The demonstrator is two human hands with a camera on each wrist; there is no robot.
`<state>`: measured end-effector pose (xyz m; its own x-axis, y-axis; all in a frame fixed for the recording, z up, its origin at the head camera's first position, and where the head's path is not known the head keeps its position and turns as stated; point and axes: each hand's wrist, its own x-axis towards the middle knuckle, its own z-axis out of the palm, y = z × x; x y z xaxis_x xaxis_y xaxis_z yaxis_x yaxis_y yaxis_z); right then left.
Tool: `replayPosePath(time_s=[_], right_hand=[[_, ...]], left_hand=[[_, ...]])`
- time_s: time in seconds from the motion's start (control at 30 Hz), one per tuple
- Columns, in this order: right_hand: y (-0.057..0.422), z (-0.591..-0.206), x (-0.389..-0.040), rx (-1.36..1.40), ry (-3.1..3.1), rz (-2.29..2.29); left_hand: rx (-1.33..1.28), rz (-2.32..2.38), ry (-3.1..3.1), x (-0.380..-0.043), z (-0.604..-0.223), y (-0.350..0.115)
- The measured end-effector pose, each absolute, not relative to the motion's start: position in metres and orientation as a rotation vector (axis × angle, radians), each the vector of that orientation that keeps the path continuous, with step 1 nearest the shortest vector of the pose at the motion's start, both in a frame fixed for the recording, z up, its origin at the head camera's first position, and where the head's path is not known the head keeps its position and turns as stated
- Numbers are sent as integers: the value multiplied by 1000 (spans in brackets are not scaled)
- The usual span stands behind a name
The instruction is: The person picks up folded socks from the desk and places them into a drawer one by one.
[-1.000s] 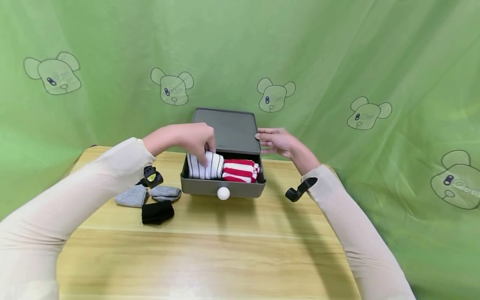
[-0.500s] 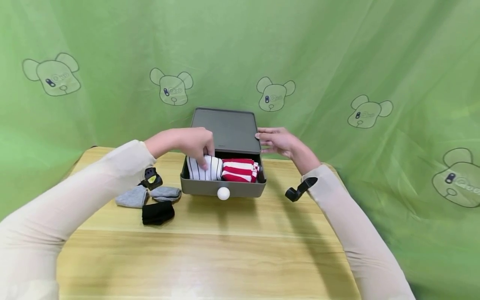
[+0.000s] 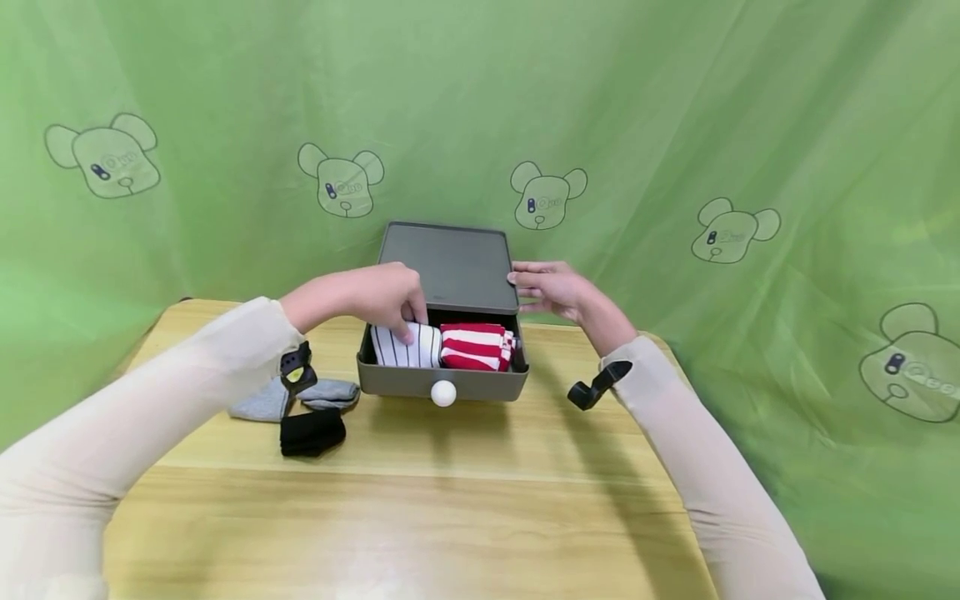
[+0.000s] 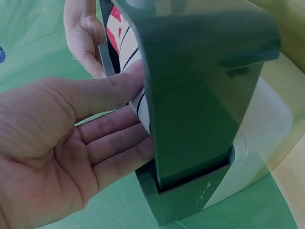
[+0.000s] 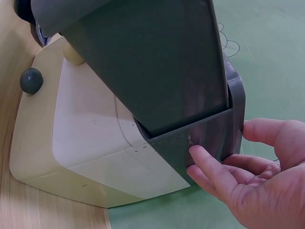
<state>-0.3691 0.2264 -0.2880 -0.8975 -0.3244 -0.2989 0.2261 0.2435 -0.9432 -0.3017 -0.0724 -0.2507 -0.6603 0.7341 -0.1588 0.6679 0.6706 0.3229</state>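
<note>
In the head view, a dark grey drawer [image 3: 480, 385] with a white knob is pulled out of a small chest with a grey top [image 3: 450, 265]. A folded white garment with thin black stripes [image 3: 399, 350] lies in its left part, beside a folded red-and-white striped one [image 3: 476, 347]. My left hand [image 3: 378, 293] reaches over the drawer's left side and pinches the black-striped garment between thumb and fingers, also visible in the left wrist view. My right hand [image 5: 257, 174] touches the chest's grey upper right side with thumb and fingertips, fingers mostly straight.
Left of the chest on the wooden table [image 3: 480, 517] lie two folded grey garments, one light grey [image 3: 257, 403] and one darker grey [image 3: 331, 392], with a folded black garment [image 3: 312, 432] in front. Lighter tiers [image 5: 90, 114] with knobs sit under the grey drawer. A green curtain [image 3: 637, 100] hangs behind.
My left hand has moved slightly down with the black-striped garment, which sits lower in the drawer. The right hand stays at the chest's side. The head view has shifted a little.
</note>
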Motion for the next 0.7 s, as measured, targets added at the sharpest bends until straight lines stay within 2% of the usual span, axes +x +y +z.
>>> replayPosePath(time_s=[0.7], right_hand=[[227, -288, -366, -91, 2086, -1703]], left_hand=[[1196, 410, 2733, -295, -266, -71]])
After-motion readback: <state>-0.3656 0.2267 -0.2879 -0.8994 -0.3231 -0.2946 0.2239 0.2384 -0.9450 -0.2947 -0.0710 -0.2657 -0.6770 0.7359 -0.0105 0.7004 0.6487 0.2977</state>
